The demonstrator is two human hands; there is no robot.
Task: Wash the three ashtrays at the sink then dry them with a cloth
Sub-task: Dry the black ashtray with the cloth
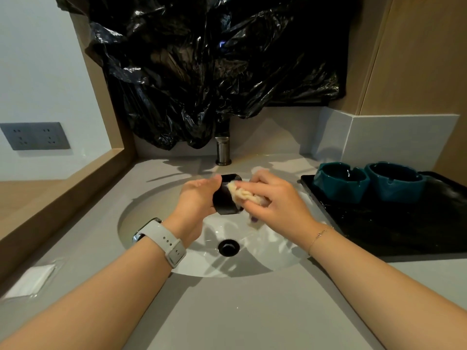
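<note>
Faucet (223, 150) top hidden behind black plastic sheet (202, 72); tray (404, 223) cut by right edge.

No readable text anywhere — no labels, brands, numbers or signs.

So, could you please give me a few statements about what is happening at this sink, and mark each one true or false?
1. The left hand holds a black ashtray above the sink. True.
2. The right hand is empty. False: it presses a pale cloth against the black ashtray.
3. Two teal ashtrays stand on a black tray to the right of the sink. True.
4. Water is streaming from the tap. False: no stream of water shows.
5. A watch is on the right wrist. False: it is on the left wrist; the right wrist wears a thin bracelet.
</note>
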